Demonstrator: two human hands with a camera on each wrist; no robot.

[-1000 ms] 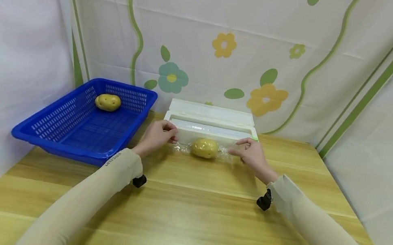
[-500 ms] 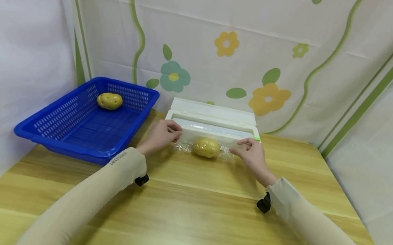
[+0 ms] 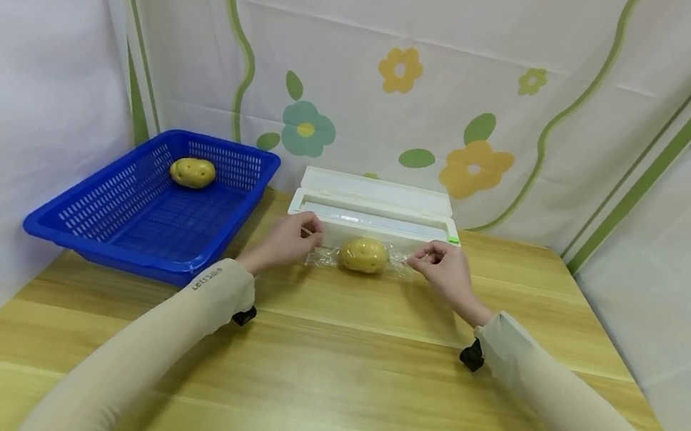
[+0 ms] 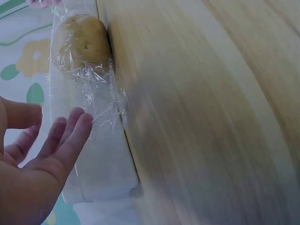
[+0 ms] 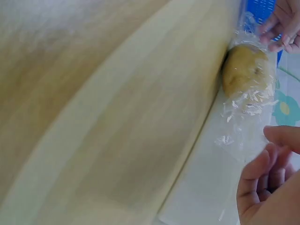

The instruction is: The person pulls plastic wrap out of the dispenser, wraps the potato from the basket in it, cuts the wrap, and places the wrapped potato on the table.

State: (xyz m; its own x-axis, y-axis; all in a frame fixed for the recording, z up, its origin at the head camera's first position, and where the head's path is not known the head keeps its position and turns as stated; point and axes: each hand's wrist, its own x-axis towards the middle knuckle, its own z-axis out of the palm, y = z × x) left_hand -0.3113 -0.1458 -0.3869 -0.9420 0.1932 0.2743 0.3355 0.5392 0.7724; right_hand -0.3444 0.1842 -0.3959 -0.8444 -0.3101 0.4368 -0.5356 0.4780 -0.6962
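The left hand has thumb and fingers parted; the right hand is loosely curled, thumb apart from its fingertips. Between them, at six o'clock of the white box, we see a rounded yellow-brown potato in shiny, crumpled film. It hides part of the box's front; we cannot tell whether fingertips touch the film's transparent ends.

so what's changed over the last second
The left hand edged slightly right, toward the wrapped potato; the right hand drew its thumb and fingers closer together, whether on the clear film I can't tell. White box, blue basket and its potato stayed put.
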